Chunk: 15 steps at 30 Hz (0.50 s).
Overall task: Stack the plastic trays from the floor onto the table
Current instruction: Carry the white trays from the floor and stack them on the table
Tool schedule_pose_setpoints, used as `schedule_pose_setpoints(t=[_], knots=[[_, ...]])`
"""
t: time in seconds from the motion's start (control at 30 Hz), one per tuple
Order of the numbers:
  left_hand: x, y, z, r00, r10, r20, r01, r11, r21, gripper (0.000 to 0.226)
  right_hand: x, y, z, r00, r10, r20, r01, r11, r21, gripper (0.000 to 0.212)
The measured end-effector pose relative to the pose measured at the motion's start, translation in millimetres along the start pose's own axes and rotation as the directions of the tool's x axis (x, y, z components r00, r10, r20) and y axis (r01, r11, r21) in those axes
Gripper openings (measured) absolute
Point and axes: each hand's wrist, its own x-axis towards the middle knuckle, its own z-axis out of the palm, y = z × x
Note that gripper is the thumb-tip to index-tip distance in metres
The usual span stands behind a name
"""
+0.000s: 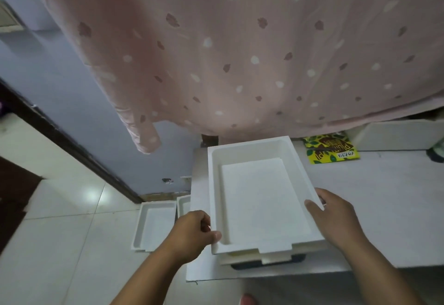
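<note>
A white plastic tray (257,194) sits on top of a stack on the white table (374,208). Under it another white tray (242,259) shows, and below that a dark one (264,264). My left hand (194,232) grips the top tray's left rim near its front corner, thumb over the edge. My right hand (334,218) holds its right rim, fingers curled round the wall. On the floor to the left lies one white tray (153,223), and the corner of a second tray (183,205) peeks out beside the table.
A pink spotted curtain (240,52) hangs over the table's back. A yellow snack packet (330,148) lies behind the stack, with a white box (396,135) at the far right. Glossy floor tiles (72,244) and a dark mat (14,199) lie to the left.
</note>
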Motion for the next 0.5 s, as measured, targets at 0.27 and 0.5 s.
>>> schedule_pose_setpoints(t=[0.27, 0.5], knots=[[-0.3, -11.1, 9.7, 0.995, -0.066, -0.077, 0.064, 0.998, -0.022, 0.052, 7.0, 14.7, 7.8, 0.991, 0.103, -0.084, -0.113, 0.985, -0.13, 0.046], [-8.1, -54.9, -30.7, 0.986, -0.066, -0.156, 0.047, 0.991, -0.126, 0.031, -10.9, -56.7, 50.8, 0.973, -0.226, -0.053, 0.204, 0.94, -0.274, 0.04]])
